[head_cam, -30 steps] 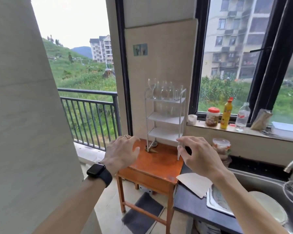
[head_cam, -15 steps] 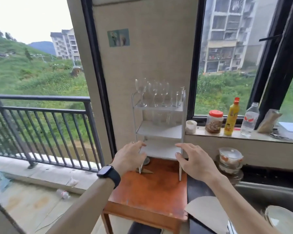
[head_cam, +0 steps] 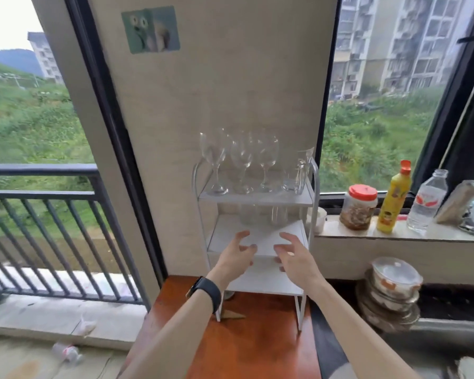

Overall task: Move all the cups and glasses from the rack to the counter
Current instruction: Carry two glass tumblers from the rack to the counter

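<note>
Head view, rack: one white rack (head_cam: 257, 196) with three flat shelves and thin round posts; it stands at the back edge of the table, against the wall.
Top shelf: three clear stemmed glasses (head_cam: 241, 160) in a row from the left end, upright; one clear glass jug (head_cam: 298, 170) at the right end.
Middle shelf: at least two clear tumblers (head_cam: 279, 214) at the back edge; they are blurred, so the exact number I cannot tell.
Bottom shelf: I see nothing on the part that shows.
Left hand (head_cam: 234, 258): fingers spread and a little bent, holding nothing, in front of the middle shelf's front edge; one black watch (head_cam: 205, 292) on the wrist.
Right hand (head_cam: 296, 258): the same, spread and holding nothing, just beside the left hand; whether it touches the shelf I cannot tell.
Table (head_cam: 257, 348): one, of smooth red-brown wood.
Counter (head_cam: 326, 340): dark, touching the table's right edge.
Sill (head_cam: 394, 233): one white cup (head_cam: 319, 218) at the left end, one jar (head_cam: 359, 207) with red lid and brown content, one yellow bottle (head_cam: 394, 198), one clear bottle (head_cam: 427, 205).
Below the sill: a stack of bowls (head_cam: 394, 281), the top one with a clear lid.
</note>
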The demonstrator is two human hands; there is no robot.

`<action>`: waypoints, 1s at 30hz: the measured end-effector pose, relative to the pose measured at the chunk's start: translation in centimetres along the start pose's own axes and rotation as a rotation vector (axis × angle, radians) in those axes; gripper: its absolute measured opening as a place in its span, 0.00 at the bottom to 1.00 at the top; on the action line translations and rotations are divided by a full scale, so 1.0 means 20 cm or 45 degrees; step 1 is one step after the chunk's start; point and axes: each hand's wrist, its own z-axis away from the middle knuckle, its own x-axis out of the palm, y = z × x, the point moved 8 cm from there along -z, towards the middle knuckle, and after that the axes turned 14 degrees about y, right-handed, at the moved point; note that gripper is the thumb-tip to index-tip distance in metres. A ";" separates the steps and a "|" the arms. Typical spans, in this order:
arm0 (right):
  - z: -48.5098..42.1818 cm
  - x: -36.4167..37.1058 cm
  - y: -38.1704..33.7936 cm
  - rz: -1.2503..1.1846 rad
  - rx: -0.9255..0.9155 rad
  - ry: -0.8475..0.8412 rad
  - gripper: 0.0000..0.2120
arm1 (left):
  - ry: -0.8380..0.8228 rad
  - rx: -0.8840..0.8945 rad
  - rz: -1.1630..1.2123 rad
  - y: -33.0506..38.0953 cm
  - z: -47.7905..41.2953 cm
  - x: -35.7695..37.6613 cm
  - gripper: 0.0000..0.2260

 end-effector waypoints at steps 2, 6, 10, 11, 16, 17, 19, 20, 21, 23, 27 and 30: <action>-0.12 0.05 0.03 -0.156 0.129 0.007 0.17 | -0.021 -0.075 0.055 0.01 -0.11 0.06 0.20; -0.33 0.12 0.04 -0.310 0.224 0.032 0.20 | -0.011 -0.114 0.078 0.05 -0.33 0.15 0.25; -0.45 0.21 0.06 -0.231 0.209 -0.015 0.18 | -0.078 -0.034 0.043 0.06 -0.44 0.19 0.27; -0.47 0.23 0.06 -0.230 0.191 -0.021 0.16 | -0.089 -0.034 0.050 0.06 -0.46 0.20 0.26; -0.48 0.23 0.08 -0.264 0.162 0.077 0.06 | -0.001 -0.019 0.158 0.07 -0.51 0.14 0.10; -0.47 0.23 0.09 -0.273 0.175 0.100 0.07 | 0.016 0.011 0.137 0.06 -0.50 0.11 0.07; -0.43 0.23 0.11 -0.294 0.199 0.129 0.09 | 0.053 0.041 0.104 0.04 -0.46 0.05 0.03; -0.41 0.22 0.11 -0.286 0.187 0.137 0.11 | 0.066 0.061 0.102 0.01 -0.44 0.02 0.04; -0.38 0.22 0.11 -0.267 0.165 0.145 0.13 | 0.075 0.103 0.112 -0.01 -0.41 0.00 0.04; -0.30 0.21 0.12 -0.246 0.119 0.161 0.15 | 0.091 0.208 0.111 -0.04 -0.33 -0.06 0.05; -0.17 0.19 0.15 -0.233 0.089 0.173 0.14 | 0.099 0.319 0.104 -0.10 -0.19 -0.11 0.04; -0.08 0.18 0.14 -0.164 0.063 0.151 0.14 | 0.076 0.337 0.082 -0.09 -0.13 -0.14 0.03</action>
